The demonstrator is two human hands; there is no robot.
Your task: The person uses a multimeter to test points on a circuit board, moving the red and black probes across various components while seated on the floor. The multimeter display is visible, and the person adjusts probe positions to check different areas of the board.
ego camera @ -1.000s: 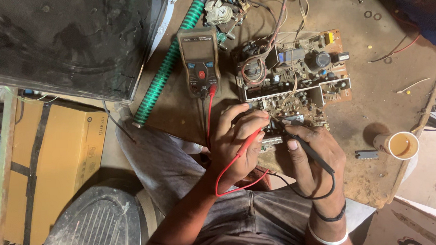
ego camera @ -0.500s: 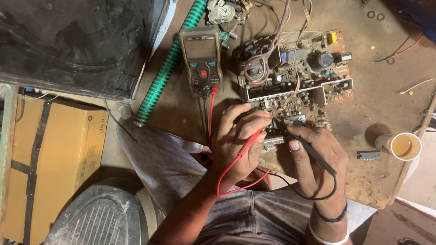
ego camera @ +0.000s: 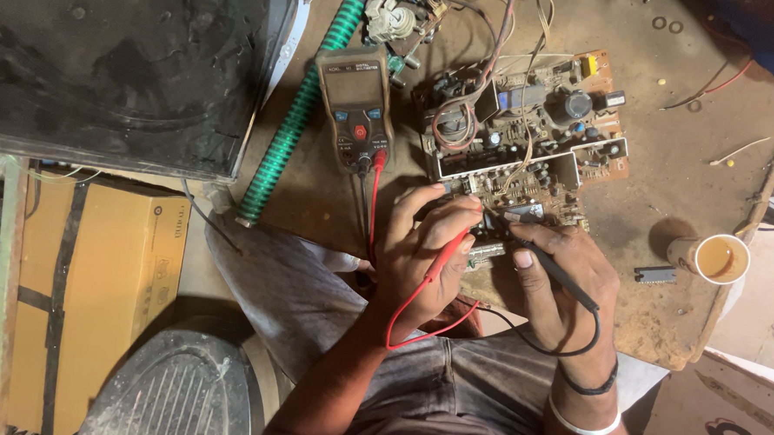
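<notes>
A brown circuit board [ego camera: 530, 137] crowded with components and wires lies on a worn workbench [ego camera: 686, 135]. My left hand [ego camera: 425, 250] grips a red test probe [ego camera: 448, 255] whose tip points at the board's near edge. My right hand [ego camera: 558, 277] grips a black test probe [ego camera: 550, 264], its tip also at that near edge. Red and black leads run from the probes to a brown multimeter [ego camera: 355, 107] lying left of the board.
A green ribbed hose [ego camera: 300, 109] runs along the bench's left side. A paper cup of brown liquid [ego camera: 717, 258] and a small black chip [ego camera: 656, 274] sit at right. A dark panel [ego camera: 115, 58] is at upper left, a cardboard box [ego camera: 97, 274] below it.
Both hands keep the probes at the board's near edge with only slight shifts. The view has drifted a little.
</notes>
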